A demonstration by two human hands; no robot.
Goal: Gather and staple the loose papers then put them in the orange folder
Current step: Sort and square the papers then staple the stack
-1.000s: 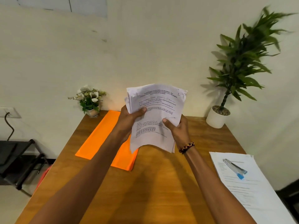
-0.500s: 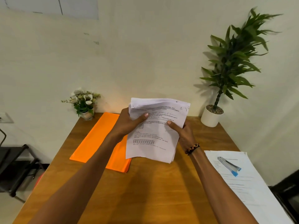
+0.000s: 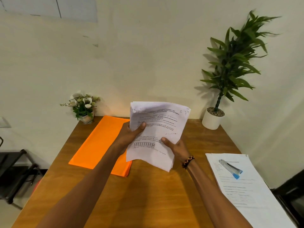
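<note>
A stack of printed white papers (image 3: 158, 129) is held up above the wooden table (image 3: 148, 195), tilted slightly. My left hand (image 3: 130, 135) grips its left edge with the thumb on the front sheet. My right hand (image 3: 176, 148), with a beaded bracelet at the wrist, grips the lower right edge. The orange folder (image 3: 98, 145) lies shut and flat on the table's left side, partly behind my left arm. A silver stapler with a blue end (image 3: 230, 168) rests on another white sheet (image 3: 243, 191) at the right edge.
A small pot of white flowers (image 3: 83, 107) stands at the table's back left corner. A tall green plant in a white pot (image 3: 213, 117) stands at the back right. A dark metal rack (image 3: 14, 175) is on the floor to the left.
The paper stack came down from higher up and now tilts a little to the right. My right hand slid lower along its edge. The camera view shifted slightly.
</note>
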